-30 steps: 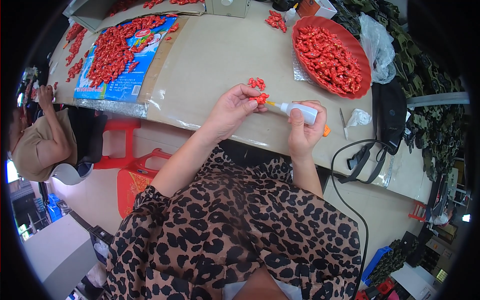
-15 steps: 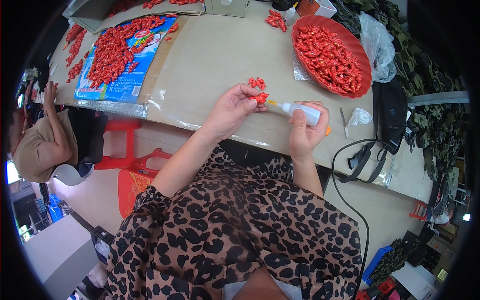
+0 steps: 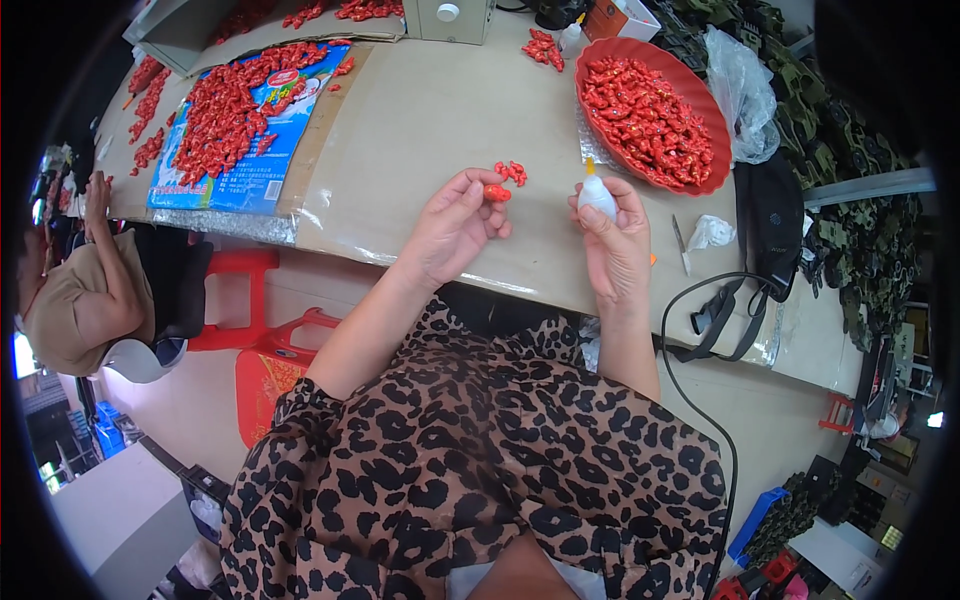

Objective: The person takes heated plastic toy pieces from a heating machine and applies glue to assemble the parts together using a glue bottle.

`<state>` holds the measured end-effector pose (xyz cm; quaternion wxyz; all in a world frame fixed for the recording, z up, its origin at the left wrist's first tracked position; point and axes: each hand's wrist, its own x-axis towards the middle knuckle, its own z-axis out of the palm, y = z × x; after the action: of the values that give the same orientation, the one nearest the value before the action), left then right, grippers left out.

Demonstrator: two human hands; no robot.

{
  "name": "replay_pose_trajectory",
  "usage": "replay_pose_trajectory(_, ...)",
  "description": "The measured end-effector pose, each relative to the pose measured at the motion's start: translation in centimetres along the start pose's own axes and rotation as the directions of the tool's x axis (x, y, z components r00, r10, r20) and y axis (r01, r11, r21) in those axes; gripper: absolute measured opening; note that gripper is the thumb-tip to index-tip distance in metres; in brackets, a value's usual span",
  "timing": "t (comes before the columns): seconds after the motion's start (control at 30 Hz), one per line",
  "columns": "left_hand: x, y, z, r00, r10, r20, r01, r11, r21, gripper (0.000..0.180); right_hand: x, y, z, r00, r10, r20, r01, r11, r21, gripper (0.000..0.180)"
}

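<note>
My left hand (image 3: pixel 455 225) pinches a small glossy red piece (image 3: pixel 497 192) between thumb and fingers above the table. Just beyond it, a few similar red pieces (image 3: pixel 514 172) lie on the tabletop. In my right hand (image 3: pixel 617 240) is a white squeeze bottle (image 3: pixel 597 194) with a yellow tip, held upright with the tip pointing away from me. Bottle and red piece are apart. The exact shape of the held piece is partly covered by my fingers.
A red scalloped bowl (image 3: pixel 722 150) heaped with red pieces stands at the right. Many more lie on a blue printed sheet (image 3: pixel 262 180) at the left. A slim blade-like tool (image 3: pixel 682 245), crumpled tissue (image 3: pixel 711 232) and black strapped bag (image 3: pixel 772 225) rest to the right. Another person (image 3: pixel 95 290) sits at far left.
The bottle has swung from pointing at the red piece to upright, and its tip has moved away to the right. My left hand has shifted slightly left with the piece.
</note>
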<state>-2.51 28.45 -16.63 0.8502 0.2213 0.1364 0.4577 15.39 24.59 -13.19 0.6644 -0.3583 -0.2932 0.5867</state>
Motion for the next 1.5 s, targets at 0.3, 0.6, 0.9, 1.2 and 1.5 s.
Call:
replay_pose_trajectory(0.3,-0.5,-0.5,1.0,1.0,0.005,-0.016,-0.005,1.0,0.008,0.016,1.5,0.5,-0.3,0.999,0.018,-0.042,-0.035,0.887,-0.461,0.031)
replay_pose_trajectory(0.6,0.0,-2.3,1.9,0.999,-0.028,-0.023,0.028,0.999,0.038,0.02,2.0,0.5,1.2,0.991,-0.111,-0.072,-0.067,0.045,-0.997,0.032)
replay_pose_trajectory(0.9,-0.1,-2.0,2.0,1.0,-0.019,-0.022,0.021,0.998,0.068,0.019,2.8,0.6,1.0,0.994,-0.024,-0.107,-0.106,0.047,-0.993,0.028)
replay_pose_trajectory(1.2,0.1,-1.4,1.7,0.999,0.006,-0.033,-0.004,0.998,0.067,0.018,4.0,0.9,1.9,0.995,-0.007,-0.098,-0.098,0.035,-0.995,0.025)
replay_pose_trajectory(1.5,-0.3,-0.6,0.8,0.999,-0.02,-0.033,0.021,0.999,0.04,0.018,3.1,1.0,1.1,0.997,0.047,-0.061,-0.076,0.491,-0.868,0.018)
